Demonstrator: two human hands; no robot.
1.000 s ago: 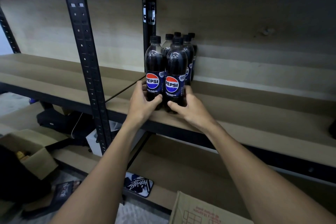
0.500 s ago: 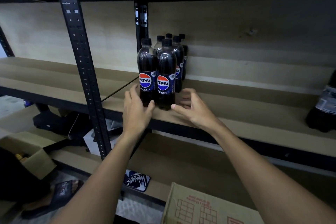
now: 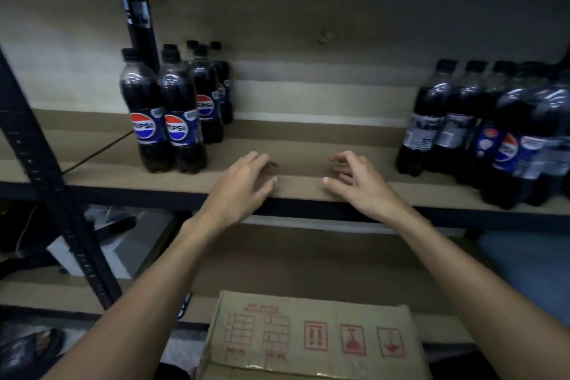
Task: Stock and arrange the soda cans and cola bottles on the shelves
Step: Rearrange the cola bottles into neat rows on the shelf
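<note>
I am hovering my left hand (image 3: 243, 185) and right hand (image 3: 357, 182), both empty and relaxed, over the front edge of the shelf (image 3: 296, 191) | cola bottles (image 3: 172, 120) are standing arranged at its left end | bottle cluster (image 3: 481, 133) is waiting unsorted at its right end | soda cans not showing

Cola bottles (image 3: 172, 111) upright, clustered shelf (image 3: 296, 188) left; second bottle group (image 3: 493, 133) upright at right.

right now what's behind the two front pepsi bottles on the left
More cola bottles stand behind the front pair, toward the wall. Their bodies overlap, so the count is unclear.
</note>
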